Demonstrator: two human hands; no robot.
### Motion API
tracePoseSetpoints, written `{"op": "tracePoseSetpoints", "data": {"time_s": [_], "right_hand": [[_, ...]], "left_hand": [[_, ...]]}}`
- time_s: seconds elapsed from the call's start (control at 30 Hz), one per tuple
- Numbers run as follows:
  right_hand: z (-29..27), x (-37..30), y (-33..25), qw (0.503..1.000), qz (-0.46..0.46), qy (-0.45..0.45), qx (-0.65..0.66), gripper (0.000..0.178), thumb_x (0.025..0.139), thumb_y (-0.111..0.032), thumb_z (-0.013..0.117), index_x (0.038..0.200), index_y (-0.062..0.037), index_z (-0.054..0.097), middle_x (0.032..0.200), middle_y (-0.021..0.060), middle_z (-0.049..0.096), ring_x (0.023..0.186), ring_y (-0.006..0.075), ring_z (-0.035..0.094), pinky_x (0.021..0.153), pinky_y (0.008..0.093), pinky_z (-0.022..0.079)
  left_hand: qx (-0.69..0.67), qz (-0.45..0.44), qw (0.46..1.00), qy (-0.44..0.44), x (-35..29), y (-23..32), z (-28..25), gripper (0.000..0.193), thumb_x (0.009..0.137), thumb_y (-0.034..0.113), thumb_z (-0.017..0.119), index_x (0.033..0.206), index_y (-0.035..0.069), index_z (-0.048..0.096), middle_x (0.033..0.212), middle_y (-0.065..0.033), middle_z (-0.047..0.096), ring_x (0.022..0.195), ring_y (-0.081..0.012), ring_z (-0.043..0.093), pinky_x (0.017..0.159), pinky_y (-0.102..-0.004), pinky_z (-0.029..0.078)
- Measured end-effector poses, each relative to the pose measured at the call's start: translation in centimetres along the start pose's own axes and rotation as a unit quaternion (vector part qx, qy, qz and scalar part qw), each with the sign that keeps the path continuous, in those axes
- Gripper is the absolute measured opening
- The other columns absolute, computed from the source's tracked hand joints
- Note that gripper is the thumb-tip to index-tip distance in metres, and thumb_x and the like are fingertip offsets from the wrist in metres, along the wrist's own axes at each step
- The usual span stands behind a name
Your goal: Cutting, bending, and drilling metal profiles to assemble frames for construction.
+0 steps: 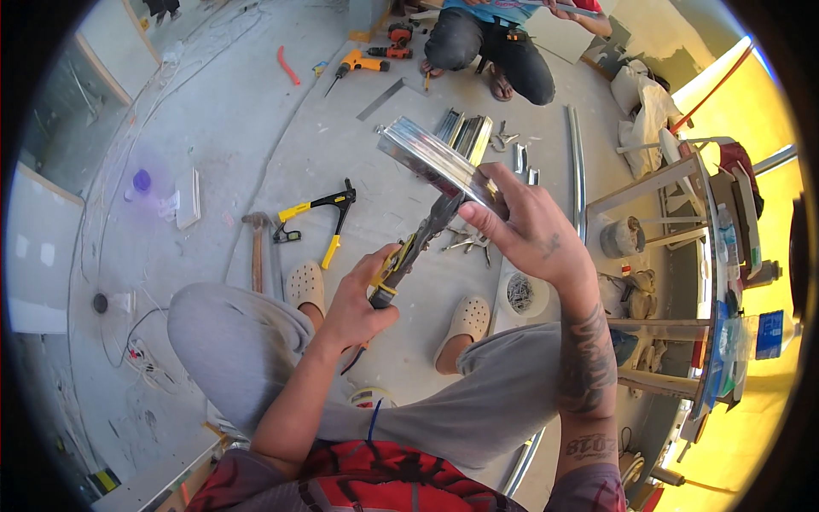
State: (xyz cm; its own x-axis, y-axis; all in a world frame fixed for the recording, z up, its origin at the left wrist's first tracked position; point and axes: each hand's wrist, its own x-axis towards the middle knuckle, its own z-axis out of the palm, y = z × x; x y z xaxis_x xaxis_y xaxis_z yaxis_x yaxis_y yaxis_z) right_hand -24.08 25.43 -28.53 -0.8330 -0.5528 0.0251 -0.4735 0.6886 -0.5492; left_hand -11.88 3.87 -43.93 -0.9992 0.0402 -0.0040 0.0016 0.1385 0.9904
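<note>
My left hand (pixel 358 303) is closed around the yellow-and-black handles of what look like tin snips (pixel 418 247). Their dark jaws reach up to the near end of a short silvery metal channel (pixel 431 158), touching or overlapping its edge; I cannot tell whether they bite into it. With thumb and fingers, my right hand (pixel 537 224) grips that channel by its near right end, so it slants up to the left above the floor. Beneath and beyond it lies a stack of similar metal pieces (pixel 465 132).
On the floor lie a yellow-and-black riveter-like tool (pixel 322 209), a hammer (pixel 257 256), locking pliers (pixel 467 241) and an orange drill (pixel 354 66). A tub of small fasteners (pixel 522 293) stands right. Another person (pixel 490 47) crouches ahead; a wooden rack (pixel 665 324) stands at right.
</note>
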Motion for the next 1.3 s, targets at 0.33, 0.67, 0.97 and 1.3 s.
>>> {"op": "tracePoseSetpoints", "data": {"time_s": [0.33, 0.67, 0.97, 1.3], "right_hand": [[-0.1, -0.2, 0.2, 1.0, -0.006, 0.013, 0.017, 0.062, 0.094, -0.054, 0.065, 0.114, 0.004, 0.057, 0.064, 0.0207, 0.061, 0.061, 0.0379, 0.065, 0.058, 0.0423, 0.049], [1.2, -0.2, -0.1, 1.0, -0.01, 0.014, 0.001, 0.057, 0.095, -0.05, 0.065, 0.114, 0.0034, 0.057, 0.066, 0.0219, 0.063, 0.066, 0.0414, 0.066, 0.061, 0.0438, 0.05], [2.0, 0.0, -0.8, 1.0, 0.002, 0.013, 0.012, 0.053, 0.095, -0.048, 0.066, 0.11, 0.0021, 0.057, 0.068, 0.0209, 0.065, 0.065, 0.0384, 0.067, 0.061, 0.0429, 0.05], [2.0, -0.2, -1.4, 0.999, -0.019, 0.016, 0.043, 0.055, 0.097, -0.048, 0.064, 0.11, 0.0045, 0.056, 0.064, 0.0213, 0.061, 0.061, 0.0383, 0.065, 0.06, 0.0419, 0.049]], "left_hand": [[0.027, -0.017, 0.999, 0.004, 0.1, 1.3, -0.5, 0.07, 0.067, -0.001, 0.062, 0.137, 0.002, 0.056, 0.118, -0.0128, 0.068, 0.109, -0.0226, 0.064, 0.099, -0.0298, 0.046], [0.087, -0.051, 0.995, 0.021, -0.1, 1.2, -0.9, 0.049, 0.071, 0.001, 0.062, 0.121, 0.002, 0.063, 0.09, -0.0121, 0.067, 0.08, -0.0207, 0.063, 0.075, -0.0327, 0.049], [0.113, -0.001, 0.991, 0.072, 0.2, 0.0, -0.7, 0.017, 0.083, 0.01, 0.066, 0.097, 0.003, 0.059, 0.071, -0.0081, 0.058, 0.065, -0.0179, 0.056, 0.065, -0.0331, 0.046], [0.14, 0.024, 0.983, 0.117, 0.4, -0.1, -0.5, 0.027, 0.081, 0.023, 0.082, 0.086, 0.003, 0.064, 0.063, -0.0067, 0.056, 0.057, -0.0146, 0.052, 0.057, -0.0317, 0.044]]}}
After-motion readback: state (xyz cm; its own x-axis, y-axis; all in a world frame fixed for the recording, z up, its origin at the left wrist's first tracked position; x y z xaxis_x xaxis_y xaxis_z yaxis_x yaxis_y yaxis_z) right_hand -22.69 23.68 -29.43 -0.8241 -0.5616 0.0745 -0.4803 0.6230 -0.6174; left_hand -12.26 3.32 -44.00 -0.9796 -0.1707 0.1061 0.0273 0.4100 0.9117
